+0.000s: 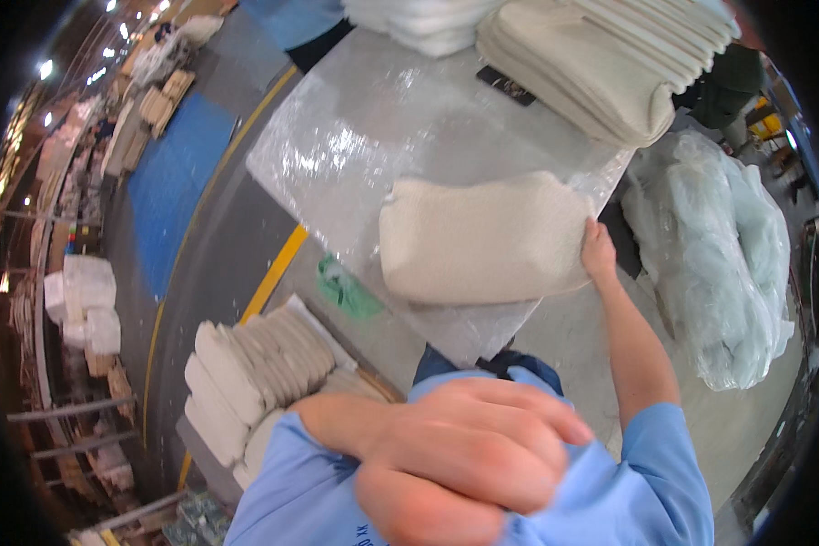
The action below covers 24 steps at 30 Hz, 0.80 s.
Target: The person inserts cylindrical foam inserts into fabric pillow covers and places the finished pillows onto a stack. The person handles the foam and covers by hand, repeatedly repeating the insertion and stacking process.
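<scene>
A cream, knit-covered pillow [484, 238] lies across the near part of a table covered in clear plastic. My right hand [599, 250] grips its right end, fingers at the edge and part of them hidden behind it. Close to the camera, in front of my chest, my left hand [464, 450] is raised, slightly blurred. Its fingers are curled and closed; whatever may be inside them is hidden. The left hand is well apart from the pillow.
Cream pillows [578, 68] stand in a row at the table's far right, beside white ones [423, 23]. More cream pillows [259, 364] are stacked at lower left. A plastic-wrapped bundle [714, 259] stands at right. Green plastic [348, 287] lies left of the table.
</scene>
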### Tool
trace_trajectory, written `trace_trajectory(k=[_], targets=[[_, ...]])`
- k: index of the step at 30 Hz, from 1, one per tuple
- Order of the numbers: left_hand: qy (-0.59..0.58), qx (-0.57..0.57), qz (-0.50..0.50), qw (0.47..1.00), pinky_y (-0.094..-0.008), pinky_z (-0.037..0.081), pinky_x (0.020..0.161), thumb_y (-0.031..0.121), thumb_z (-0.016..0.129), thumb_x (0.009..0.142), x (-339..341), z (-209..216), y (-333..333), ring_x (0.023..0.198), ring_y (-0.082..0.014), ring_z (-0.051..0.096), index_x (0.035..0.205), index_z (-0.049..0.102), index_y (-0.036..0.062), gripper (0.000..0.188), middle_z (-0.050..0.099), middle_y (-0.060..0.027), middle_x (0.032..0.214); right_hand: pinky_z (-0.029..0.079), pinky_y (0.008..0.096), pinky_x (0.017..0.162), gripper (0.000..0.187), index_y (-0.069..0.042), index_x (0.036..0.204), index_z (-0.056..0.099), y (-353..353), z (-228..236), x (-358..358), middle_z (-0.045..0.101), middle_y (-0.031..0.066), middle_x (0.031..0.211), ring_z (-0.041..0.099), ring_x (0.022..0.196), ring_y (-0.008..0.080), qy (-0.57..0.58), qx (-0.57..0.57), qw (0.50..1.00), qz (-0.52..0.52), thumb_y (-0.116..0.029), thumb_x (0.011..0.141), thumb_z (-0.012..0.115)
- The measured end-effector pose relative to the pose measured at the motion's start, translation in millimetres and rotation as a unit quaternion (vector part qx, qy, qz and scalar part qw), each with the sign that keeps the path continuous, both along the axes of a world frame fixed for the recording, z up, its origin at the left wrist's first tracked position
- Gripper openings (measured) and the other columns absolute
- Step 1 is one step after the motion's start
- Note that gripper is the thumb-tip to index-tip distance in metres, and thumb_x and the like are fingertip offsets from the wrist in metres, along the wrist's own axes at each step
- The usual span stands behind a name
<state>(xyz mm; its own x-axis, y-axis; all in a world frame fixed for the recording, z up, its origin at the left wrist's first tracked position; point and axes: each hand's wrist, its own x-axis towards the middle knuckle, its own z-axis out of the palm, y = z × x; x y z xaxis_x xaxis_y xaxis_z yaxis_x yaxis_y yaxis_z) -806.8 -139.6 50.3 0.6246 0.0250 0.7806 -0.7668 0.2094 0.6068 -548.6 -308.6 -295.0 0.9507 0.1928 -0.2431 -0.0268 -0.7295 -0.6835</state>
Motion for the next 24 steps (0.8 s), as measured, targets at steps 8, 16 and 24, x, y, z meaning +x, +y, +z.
trace_trajectory(k=[8, 16, 24], targets=[[0.130, -0.044, -0.206, 0.969, -0.0339, 0.053, 0.081, 0.026, 0.076, 0.093, 13.7, -16.5, -24.7, 0.091, -0.0222, 0.066, 0.096, 0.062, 0.0060, 0.024, 0.066, -0.0074, 0.096, 0.050, 0.0507, 0.097, 0.062, 0.002, 0.123, 0.063, -7.4, -10.2, -8.2, 0.070, 0.0288, 0.116, 0.065, 0.115, 0.0470, -0.017, 0.050, 0.999, -0.012, -0.053, 0.110, 0.036], [0.610, 0.009, -0.032, 0.792, -0.0330, 0.056, 0.084, 0.033, 0.071, 0.100, -18.0, -225.6, 34.4, 0.095, -0.0136, 0.065, 0.116, 0.064, 0.0040, 0.034, 0.068, -0.0053, 0.103, 0.047, 0.0491, 0.101, 0.059, 0.001, 0.128, 0.057, -10.4, 9.2, -49.1, 0.066, 0.0302, 0.124, 0.063, 0.119, 0.0438, 0.038, 0.106, 0.990, -0.081, -0.053, 0.110, 0.041], [0.695, -0.356, -0.040, 0.623, -0.0516, 0.055, 0.100, 0.038, 0.075, 0.098, -41.1, -293.1, 69.4, 0.117, -0.0353, 0.065, 0.149, 0.038, 0.0099, 0.069, 0.060, -0.0193, 0.134, 0.053, 0.0575, 0.096, 0.061, -0.006, 0.155, 0.033, -31.3, 47.9, -154.4, 0.051, 0.0186, 0.147, 0.058, 0.126, 0.0367, 0.360, 0.349, 0.847, -0.175, -0.047, 0.112, 0.043]])
